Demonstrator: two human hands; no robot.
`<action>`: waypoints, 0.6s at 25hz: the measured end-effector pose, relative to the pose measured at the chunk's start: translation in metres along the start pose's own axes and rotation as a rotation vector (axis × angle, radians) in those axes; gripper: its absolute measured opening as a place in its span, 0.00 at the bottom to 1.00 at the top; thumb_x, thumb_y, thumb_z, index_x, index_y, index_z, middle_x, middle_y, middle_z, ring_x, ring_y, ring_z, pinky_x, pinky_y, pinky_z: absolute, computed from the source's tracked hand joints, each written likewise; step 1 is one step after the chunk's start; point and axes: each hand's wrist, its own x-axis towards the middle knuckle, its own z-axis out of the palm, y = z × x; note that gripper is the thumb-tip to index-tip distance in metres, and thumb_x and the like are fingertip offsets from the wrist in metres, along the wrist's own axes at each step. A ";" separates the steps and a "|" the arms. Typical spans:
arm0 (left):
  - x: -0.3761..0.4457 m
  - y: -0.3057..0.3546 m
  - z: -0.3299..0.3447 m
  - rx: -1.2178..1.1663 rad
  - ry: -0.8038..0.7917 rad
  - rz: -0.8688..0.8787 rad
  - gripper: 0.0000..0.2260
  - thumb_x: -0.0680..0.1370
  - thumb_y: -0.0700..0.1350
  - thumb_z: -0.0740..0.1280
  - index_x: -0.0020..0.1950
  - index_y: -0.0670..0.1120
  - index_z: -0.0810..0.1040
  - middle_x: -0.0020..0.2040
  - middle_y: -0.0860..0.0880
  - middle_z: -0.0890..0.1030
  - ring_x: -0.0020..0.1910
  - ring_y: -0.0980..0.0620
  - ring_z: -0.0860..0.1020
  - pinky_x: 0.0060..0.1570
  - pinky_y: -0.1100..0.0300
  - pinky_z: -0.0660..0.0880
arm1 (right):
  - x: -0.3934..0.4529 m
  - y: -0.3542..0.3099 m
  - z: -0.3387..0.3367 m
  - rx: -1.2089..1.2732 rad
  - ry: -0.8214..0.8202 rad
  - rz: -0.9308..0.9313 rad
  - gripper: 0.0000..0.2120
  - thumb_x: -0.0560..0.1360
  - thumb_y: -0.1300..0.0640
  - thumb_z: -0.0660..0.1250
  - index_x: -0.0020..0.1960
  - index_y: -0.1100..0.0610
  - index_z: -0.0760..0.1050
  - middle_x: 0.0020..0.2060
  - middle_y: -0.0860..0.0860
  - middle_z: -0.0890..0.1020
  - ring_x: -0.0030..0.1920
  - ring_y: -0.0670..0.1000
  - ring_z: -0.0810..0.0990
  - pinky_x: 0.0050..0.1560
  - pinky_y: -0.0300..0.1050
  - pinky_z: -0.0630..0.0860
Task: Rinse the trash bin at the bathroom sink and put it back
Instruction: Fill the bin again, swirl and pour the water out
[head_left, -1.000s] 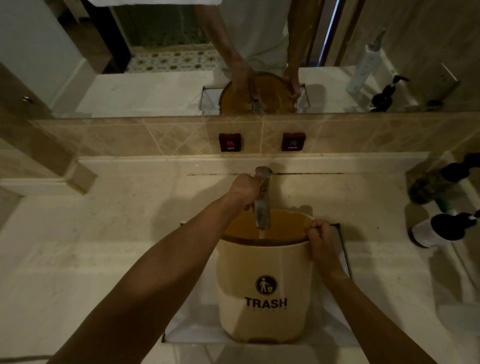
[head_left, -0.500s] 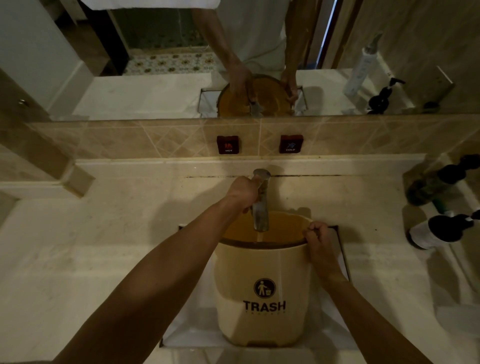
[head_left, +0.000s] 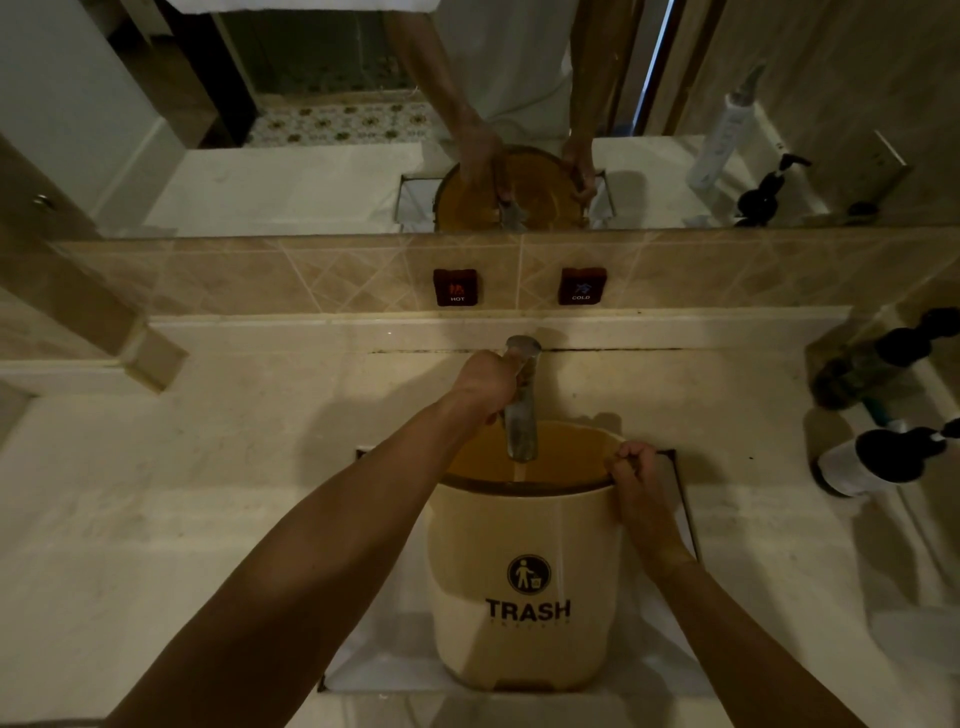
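One trash bin (head_left: 522, 582) stood in the sink (head_left: 374, 660); left hand (head_left: 488, 382) curled around the single faucet (head_left: 521, 410), right hand (head_left: 636, 470) pinched the rim; two wall buttons (head_left: 455, 287).

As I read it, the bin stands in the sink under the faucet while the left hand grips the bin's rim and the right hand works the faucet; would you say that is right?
Not quite: the hands are swapped. In the head view the left hand grips the faucet, and the right hand holds the rim of the bin with curled fingers. The rest holds: the bin stands in the sink under the faucet.
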 end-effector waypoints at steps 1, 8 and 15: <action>0.000 0.000 0.000 0.004 0.002 0.004 0.20 0.83 0.55 0.55 0.46 0.40 0.75 0.33 0.46 0.72 0.25 0.51 0.66 0.24 0.62 0.62 | -0.001 -0.001 0.000 0.002 -0.004 0.001 0.03 0.78 0.62 0.60 0.50 0.59 0.66 0.39 0.49 0.68 0.39 0.47 0.67 0.38 0.41 0.66; -0.001 -0.017 0.003 0.048 0.023 0.150 0.25 0.83 0.59 0.52 0.39 0.42 0.75 0.32 0.47 0.75 0.29 0.50 0.73 0.29 0.60 0.69 | -0.002 -0.003 0.000 -0.014 0.003 0.003 0.02 0.79 0.64 0.59 0.49 0.59 0.65 0.37 0.49 0.68 0.37 0.47 0.67 0.37 0.43 0.65; -0.003 -0.051 0.009 0.073 0.041 0.371 0.21 0.84 0.56 0.51 0.40 0.47 0.73 0.33 0.52 0.75 0.33 0.54 0.74 0.38 0.60 0.69 | 0.004 0.004 -0.001 -0.034 -0.012 -0.024 0.04 0.78 0.64 0.59 0.47 0.57 0.66 0.36 0.49 0.67 0.35 0.47 0.65 0.34 0.39 0.65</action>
